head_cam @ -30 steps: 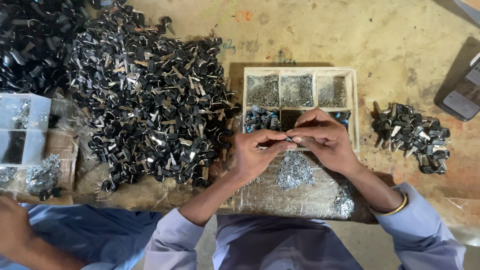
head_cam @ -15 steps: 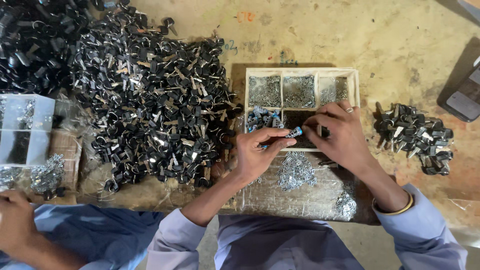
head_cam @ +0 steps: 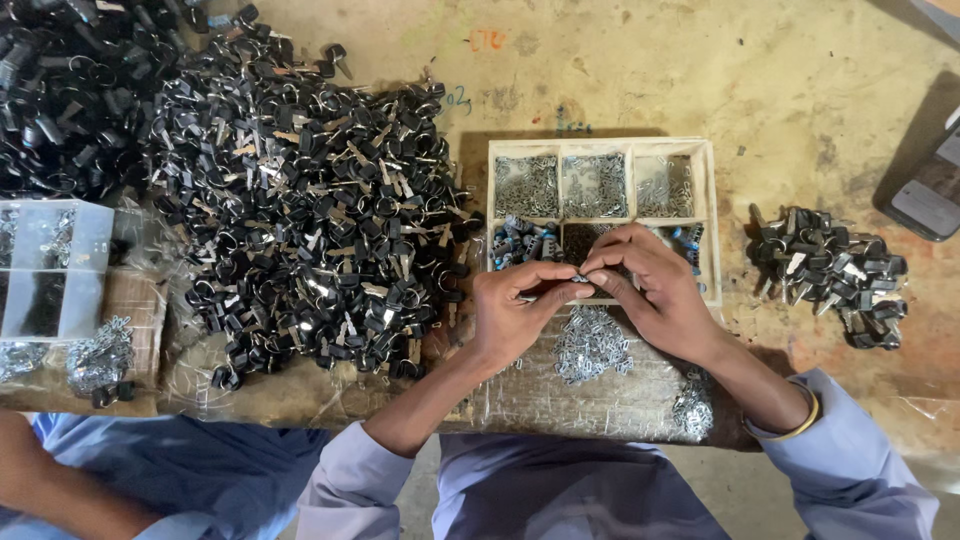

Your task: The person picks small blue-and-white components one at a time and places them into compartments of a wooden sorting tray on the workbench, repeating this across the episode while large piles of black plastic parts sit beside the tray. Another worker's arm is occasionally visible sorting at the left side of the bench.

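My left hand (head_cam: 515, 312) and my right hand (head_cam: 650, 290) meet fingertip to fingertip over the front edge of a white divided tray (head_cam: 712, 220). Together they pinch a small metal part (head_cam: 578, 281) between thumbs and forefingers; its exact shape is hidden by the fingers. The tray's back compartments hold small silver pieces, its front ones blue-tipped pieces. Just below my hands lies a loose heap of small silver parts (head_cam: 592, 345) on a plastic-wrapped board.
A big pile of black keys with rings (head_cam: 300, 220) covers the table's left half. A smaller pile of black keys (head_cam: 830, 270) lies at the right. A clear plastic box (head_cam: 50, 265) stands far left. Another person's arm (head_cam: 60, 480) shows at bottom left.
My right hand has drawn back from the tray's front compartment to meet my left hand. Both now pinch the small part together, as one second ago.
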`<state>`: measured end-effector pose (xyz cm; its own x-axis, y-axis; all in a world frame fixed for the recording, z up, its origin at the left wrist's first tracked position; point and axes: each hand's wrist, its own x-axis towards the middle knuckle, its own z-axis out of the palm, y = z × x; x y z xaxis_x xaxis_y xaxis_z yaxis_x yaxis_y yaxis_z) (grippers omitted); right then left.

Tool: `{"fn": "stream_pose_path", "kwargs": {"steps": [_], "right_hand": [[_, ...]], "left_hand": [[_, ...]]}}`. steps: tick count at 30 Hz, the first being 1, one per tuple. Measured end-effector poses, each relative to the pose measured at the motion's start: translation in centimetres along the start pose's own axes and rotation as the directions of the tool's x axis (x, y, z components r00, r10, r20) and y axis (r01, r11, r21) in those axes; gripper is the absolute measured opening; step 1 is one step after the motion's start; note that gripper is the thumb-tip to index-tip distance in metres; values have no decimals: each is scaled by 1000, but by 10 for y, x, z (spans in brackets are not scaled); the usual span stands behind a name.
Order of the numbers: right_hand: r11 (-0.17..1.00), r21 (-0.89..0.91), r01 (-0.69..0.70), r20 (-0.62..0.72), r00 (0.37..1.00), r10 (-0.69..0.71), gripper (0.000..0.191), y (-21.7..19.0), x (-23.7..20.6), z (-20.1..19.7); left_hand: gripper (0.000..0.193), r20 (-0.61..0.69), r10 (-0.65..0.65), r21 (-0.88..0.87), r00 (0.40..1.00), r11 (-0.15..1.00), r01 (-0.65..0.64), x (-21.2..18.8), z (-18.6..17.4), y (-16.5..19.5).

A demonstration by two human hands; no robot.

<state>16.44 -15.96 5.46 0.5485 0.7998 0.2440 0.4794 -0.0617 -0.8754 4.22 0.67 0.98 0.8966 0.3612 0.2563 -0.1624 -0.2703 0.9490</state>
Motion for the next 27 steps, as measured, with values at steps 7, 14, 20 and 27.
{"fn": "stream_pose_path", "kwargs": {"steps": [7,14,20,27], "right_hand": [[982,-149,119,17,993,-118,19,2,-2,-9],[950,290,-120,50,993,110,16,14,-7,-5],[911,351,-217,92,976,197,17,14,-8,0],[935,304,-182,103,982,158,25,7,-1,-13]], "left_hand": [[18,-5,27,16,1000,1000,-27,-1,1,-5],[18,-12,80,-5,997,997,-80,-1,1,-1],[16,-57,74,-89,996,993,-79,-4,4,-1],[14,-68,94,1,993,996,-94,-1,4,-8]]}}
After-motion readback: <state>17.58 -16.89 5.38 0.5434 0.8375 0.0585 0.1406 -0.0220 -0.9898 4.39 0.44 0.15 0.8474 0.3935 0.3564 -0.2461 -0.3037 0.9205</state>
